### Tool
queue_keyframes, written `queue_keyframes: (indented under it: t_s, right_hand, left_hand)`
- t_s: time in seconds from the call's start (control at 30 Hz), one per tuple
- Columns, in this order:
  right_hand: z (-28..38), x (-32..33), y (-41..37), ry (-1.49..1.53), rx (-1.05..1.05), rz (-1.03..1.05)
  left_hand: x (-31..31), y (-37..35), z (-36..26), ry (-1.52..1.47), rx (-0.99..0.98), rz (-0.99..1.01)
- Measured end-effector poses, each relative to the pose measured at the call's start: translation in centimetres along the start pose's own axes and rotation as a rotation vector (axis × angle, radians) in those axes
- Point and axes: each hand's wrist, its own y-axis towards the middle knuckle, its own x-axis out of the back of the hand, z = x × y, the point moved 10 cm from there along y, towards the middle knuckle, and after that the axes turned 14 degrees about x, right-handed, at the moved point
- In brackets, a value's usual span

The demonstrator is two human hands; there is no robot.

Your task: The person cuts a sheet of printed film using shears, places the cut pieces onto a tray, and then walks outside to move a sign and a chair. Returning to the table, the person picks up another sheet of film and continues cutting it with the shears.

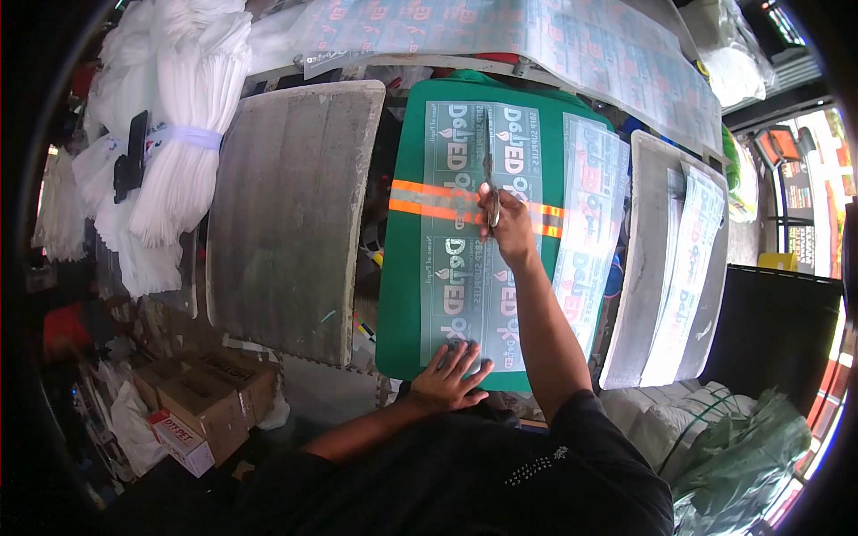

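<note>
A translucent printed sheet (451, 268) lies over a green cloth (402, 295) with orange reflective bands (411, 197), stretched over a board. My right hand (507, 223) grips scissors (489, 170) by the handles, their blades pointing away from me along the middle of the sheet. Near the board's front edge my left hand (453, 375) presses on the sheet with its fingers spread, holding nothing. Further printed sheets (590, 205) overlap on the right side of the cloth.
Grey boards stand left (290, 196) and right (636, 295), the right one bearing printed strips (688, 259). White bundled material (192, 107) hangs at the upper left. A long printed film (536, 31) spans the back. Cardboard boxes (210, 393) sit lower left.
</note>
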Motion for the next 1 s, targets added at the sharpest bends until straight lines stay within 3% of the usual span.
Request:
queue_keyframes:
  t_s: [0.67, 0.77, 0.87, 0.93, 0.97, 1.0]
  right_hand:
    - [4.4, 0.4, 3.2, 0.008, 0.039, 0.062]
    - [7.4, 0.5, 4.5, 0.049, 0.166, 0.030]
    - [12.0, 0.9, 2.4, 0.105, 0.254, 0.012]
    - [16.1, 1.5, -2.9, -0.076, 0.317, 0.026]
    - [13.9, 2.5, -3.8, -0.049, 0.316, 0.023]
    - [13.3, 3.7, -6.4, -0.226, 0.378, 0.019]
  left_hand:
    - [0.7, 0.0, -0.7, -0.032, 0.016, -0.027]
    - [1.3, -0.1, -0.9, -0.032, 0.008, -0.042]
    - [2.6, -0.2, -1.0, -0.106, -0.005, -0.022]
    - [3.2, -0.2, -1.1, -0.161, -0.030, -0.027]
    - [3.2, -0.3, -0.1, -0.186, 0.041, -0.052]
    - [3.5, -0.3, 0.8, -0.213, 0.108, -0.076]
